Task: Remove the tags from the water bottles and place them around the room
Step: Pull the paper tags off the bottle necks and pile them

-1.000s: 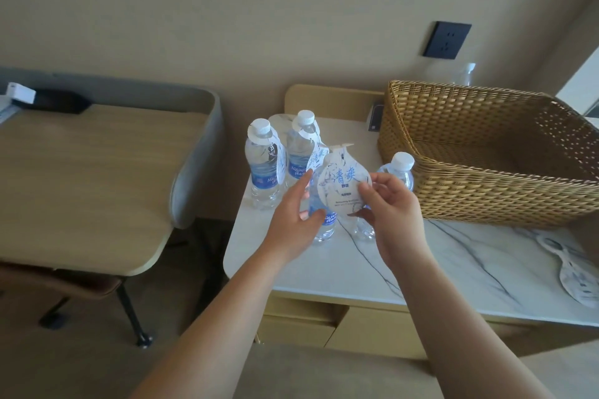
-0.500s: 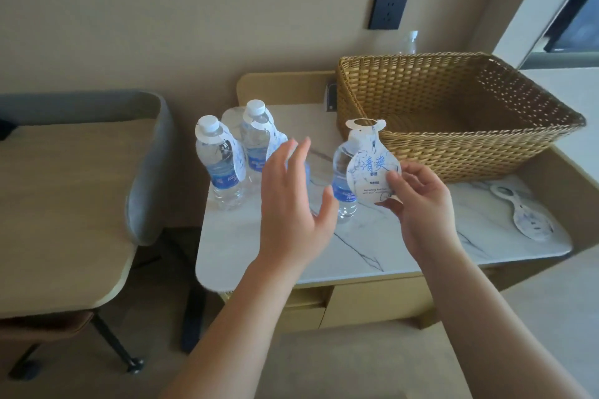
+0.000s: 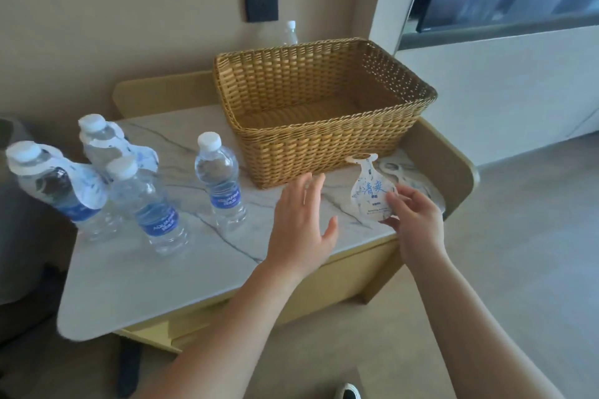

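R hand pinches tag, btm edge.

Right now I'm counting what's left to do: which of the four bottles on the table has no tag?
The bottle nearest the basket, standing alone: its neck is bare. At least two of the three grouped at left still wear tags.

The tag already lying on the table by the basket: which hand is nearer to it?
Right. The right hand, pinching the removed tag, hovers just in front of the lying tag; the left hand is open, farther left.
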